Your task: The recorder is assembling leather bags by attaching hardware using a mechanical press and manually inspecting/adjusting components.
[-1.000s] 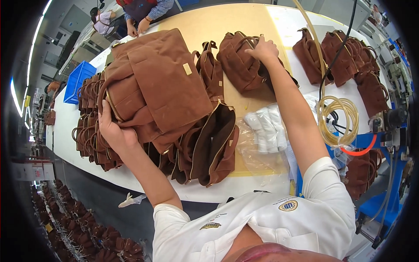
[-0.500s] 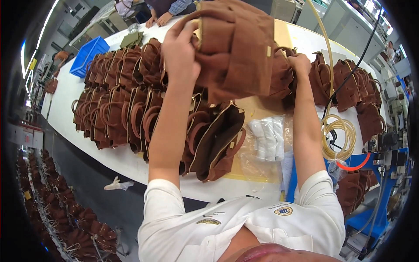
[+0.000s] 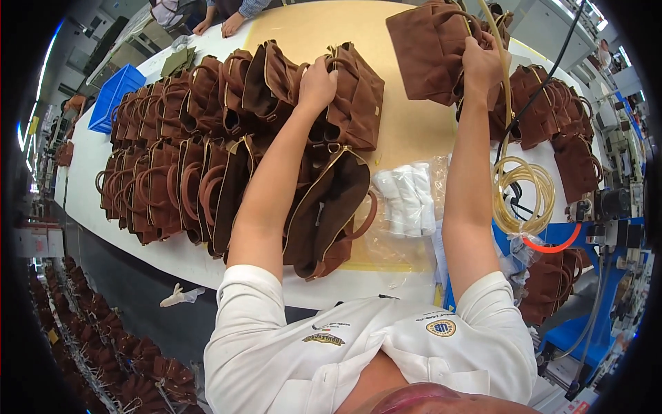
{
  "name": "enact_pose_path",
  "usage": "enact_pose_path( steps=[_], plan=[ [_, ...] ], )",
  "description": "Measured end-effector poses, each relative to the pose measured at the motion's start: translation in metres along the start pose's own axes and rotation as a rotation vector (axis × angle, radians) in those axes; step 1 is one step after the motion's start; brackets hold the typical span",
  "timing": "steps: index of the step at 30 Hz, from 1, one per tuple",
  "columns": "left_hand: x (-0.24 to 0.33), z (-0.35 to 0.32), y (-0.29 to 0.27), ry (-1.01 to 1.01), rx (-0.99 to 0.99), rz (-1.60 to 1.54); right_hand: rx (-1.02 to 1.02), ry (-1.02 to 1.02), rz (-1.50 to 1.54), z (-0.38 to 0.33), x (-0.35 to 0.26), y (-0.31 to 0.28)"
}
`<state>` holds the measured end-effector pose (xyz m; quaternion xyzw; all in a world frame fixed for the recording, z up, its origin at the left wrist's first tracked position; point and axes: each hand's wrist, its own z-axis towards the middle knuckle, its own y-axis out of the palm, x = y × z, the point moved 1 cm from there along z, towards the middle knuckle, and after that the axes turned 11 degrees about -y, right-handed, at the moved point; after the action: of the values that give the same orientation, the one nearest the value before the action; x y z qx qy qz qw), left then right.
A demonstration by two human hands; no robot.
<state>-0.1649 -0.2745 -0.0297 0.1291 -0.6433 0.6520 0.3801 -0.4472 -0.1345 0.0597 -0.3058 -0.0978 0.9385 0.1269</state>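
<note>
My left hand is closed on the handle of a brown handbag, which stands at the right end of the back row of bags. Off to the right, my right hand grips a second brown handbag by its handle side, with the bag tilted over the yellow board. Nearer to me, an unzipped handbag shows its dark lining and gold zip. Two rows of similar bags fill the left half of the table.
White wrapped rolls lie on clear plastic by the board. Coiled yellow hose and a black cable hang at the right, beside more bags and a blue machine frame. A blue crate stands far left. Another person's hands rest at the table's far edge.
The bag in my left hand has come down from mid-air into the back row. My right hand has lifted another bag off the right side.
</note>
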Motion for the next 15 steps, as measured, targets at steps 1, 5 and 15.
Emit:
enact_pose_path(
  steps=[1, 5, 15],
  plan=[
    [-0.001, 0.001, 0.000, 0.026, 0.055, 0.020, 0.011, -0.002, 0.004, 0.001, -0.008, -0.006],
    [-0.004, -0.001, -0.011, -0.003, 0.019, 0.115, 0.055, 0.026, 0.134, 0.008, -0.049, -0.022],
    [0.082, -0.121, -0.139, 0.336, 0.294, -0.233, -0.190, 0.386, 1.276, 0.025, -0.142, -0.029]
  ],
)
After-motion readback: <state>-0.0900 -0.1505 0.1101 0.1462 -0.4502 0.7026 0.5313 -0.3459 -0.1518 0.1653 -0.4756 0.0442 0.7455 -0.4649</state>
